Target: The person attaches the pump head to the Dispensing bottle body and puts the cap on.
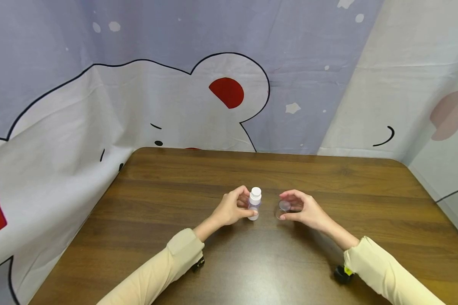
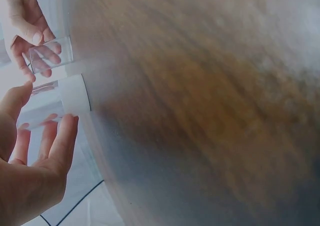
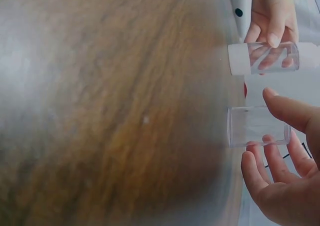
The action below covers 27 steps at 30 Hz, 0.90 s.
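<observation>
A small clear bottle (image 1: 253,206) with a white stepped top and a white base stands upright on the table. My left hand (image 1: 230,209) holds it, thumb across the front and fingers behind, visible through the clear wall in the right wrist view. To its right is a clear open cylinder-shaped cup (image 3: 255,126), upright on the table. The right hand (image 1: 305,212) loosely grips this cup, with the thumb on the near side and the other fingers curved round the far side. The index fingertip (image 3: 248,158) stands slightly off the cup's wall. A short gap separates the two objects.
The brown wood-grain table (image 1: 167,182) has rounded far corners. A printed curtain (image 1: 309,84) with cartoon shapes hangs behind its far edge and along the left side. A dark wrist device (image 1: 343,274) shows below the right sleeve.
</observation>
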Each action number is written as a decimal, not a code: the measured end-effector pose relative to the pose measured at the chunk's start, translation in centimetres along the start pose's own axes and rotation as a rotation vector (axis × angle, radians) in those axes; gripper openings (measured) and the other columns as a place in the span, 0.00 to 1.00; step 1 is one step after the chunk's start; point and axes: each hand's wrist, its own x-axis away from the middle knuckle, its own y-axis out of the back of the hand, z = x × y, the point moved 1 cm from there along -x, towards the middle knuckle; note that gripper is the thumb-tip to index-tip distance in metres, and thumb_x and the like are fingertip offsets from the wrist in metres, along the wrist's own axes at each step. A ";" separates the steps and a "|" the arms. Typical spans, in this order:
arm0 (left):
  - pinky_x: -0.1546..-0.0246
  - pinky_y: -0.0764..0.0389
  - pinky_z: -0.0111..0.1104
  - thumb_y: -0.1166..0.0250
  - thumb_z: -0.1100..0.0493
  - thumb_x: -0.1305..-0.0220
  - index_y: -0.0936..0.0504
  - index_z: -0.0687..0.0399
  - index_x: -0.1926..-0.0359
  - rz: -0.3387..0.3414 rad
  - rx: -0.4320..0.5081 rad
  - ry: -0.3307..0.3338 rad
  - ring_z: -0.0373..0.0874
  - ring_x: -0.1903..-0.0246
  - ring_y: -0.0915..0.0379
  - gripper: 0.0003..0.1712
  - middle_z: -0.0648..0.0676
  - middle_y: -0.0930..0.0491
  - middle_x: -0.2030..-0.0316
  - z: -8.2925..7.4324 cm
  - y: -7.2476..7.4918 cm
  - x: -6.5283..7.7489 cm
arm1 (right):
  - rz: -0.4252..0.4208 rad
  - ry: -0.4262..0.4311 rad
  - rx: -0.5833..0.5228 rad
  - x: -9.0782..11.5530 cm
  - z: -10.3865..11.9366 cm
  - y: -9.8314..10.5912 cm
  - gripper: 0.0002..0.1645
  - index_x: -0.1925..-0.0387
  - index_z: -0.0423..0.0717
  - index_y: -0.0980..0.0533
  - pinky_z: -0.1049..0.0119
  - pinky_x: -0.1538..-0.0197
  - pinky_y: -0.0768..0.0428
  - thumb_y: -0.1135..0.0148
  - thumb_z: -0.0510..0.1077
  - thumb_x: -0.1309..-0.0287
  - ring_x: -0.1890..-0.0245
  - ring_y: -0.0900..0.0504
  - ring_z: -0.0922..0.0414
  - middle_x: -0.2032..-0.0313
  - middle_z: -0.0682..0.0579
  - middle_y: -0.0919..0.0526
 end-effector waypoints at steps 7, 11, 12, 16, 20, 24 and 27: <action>0.61 0.16 0.27 0.26 0.68 0.51 0.29 0.63 0.61 0.008 -0.008 0.001 0.49 0.63 0.17 0.21 0.63 0.17 0.60 -0.2 0.0 0.0 | 0.025 -0.049 -0.004 0.0 -0.2 0.1 0.34 0.49 0.30 0.29 0.68 0.53 0.18 0.24 0.34 0.59 0.58 0.20 0.61 0.54 0.37 0.21; 0.61 0.16 0.29 0.26 0.68 0.51 0.29 0.63 0.61 0.008 -0.009 -0.012 0.50 0.63 0.17 0.21 0.64 0.17 0.60 -0.2 0.1 0.0 | 0.028 -0.046 -0.007 0.0 -0.2 0.1 0.32 0.50 0.30 0.28 0.68 0.53 0.17 0.24 0.34 0.58 0.58 0.20 0.61 0.55 0.37 0.21; 0.61 0.16 0.29 0.26 0.68 0.51 0.29 0.63 0.61 0.008 -0.010 -0.010 0.50 0.63 0.17 0.21 0.64 0.17 0.60 -0.1 0.1 0.0 | 0.028 -0.044 -0.007 0.0 -0.2 0.1 0.32 0.50 0.30 0.28 0.67 0.53 0.17 0.24 0.34 0.58 0.58 0.20 0.61 0.55 0.37 0.21; 0.61 0.16 0.28 0.26 0.67 0.51 0.28 0.62 0.60 0.010 -0.008 0.007 0.50 0.62 0.17 0.21 0.63 0.17 0.59 -0.1 0.1 0.0 | 0.030 -0.043 -0.007 -0.1 -0.3 0.2 0.30 0.50 0.30 0.27 0.66 0.54 0.16 0.25 0.34 0.56 0.58 0.20 0.59 0.55 0.36 0.20; 0.60 0.16 0.27 0.26 0.67 0.51 0.29 0.62 0.61 0.008 -0.008 0.003 0.50 0.62 0.17 0.21 0.63 0.17 0.59 -0.1 0.1 0.0 | 0.031 -0.050 -0.005 0.0 -0.2 0.2 0.30 0.50 0.31 0.27 0.66 0.53 0.16 0.25 0.34 0.56 0.57 0.19 0.57 0.55 0.37 0.20; 0.60 0.16 0.28 0.26 0.67 0.51 0.29 0.62 0.61 0.005 -0.008 0.002 0.50 0.62 0.17 0.21 0.63 0.17 0.60 -0.1 0.1 0.1 | 0.029 -0.050 0.000 0.0 -0.2 0.2 0.29 0.51 0.31 0.27 0.64 0.53 0.16 0.25 0.35 0.56 0.57 0.19 0.57 0.56 0.37 0.20; 0.60 0.16 0.28 0.26 0.67 0.51 0.29 0.62 0.61 0.005 -0.014 -0.002 0.50 0.62 0.17 0.21 0.63 0.17 0.60 -0.1 0.1 0.1 | 0.022 -0.051 -0.011 0.0 -0.1 0.2 0.29 0.51 0.30 0.27 0.64 0.53 0.16 0.26 0.34 0.56 0.58 0.19 0.58 0.56 0.37 0.20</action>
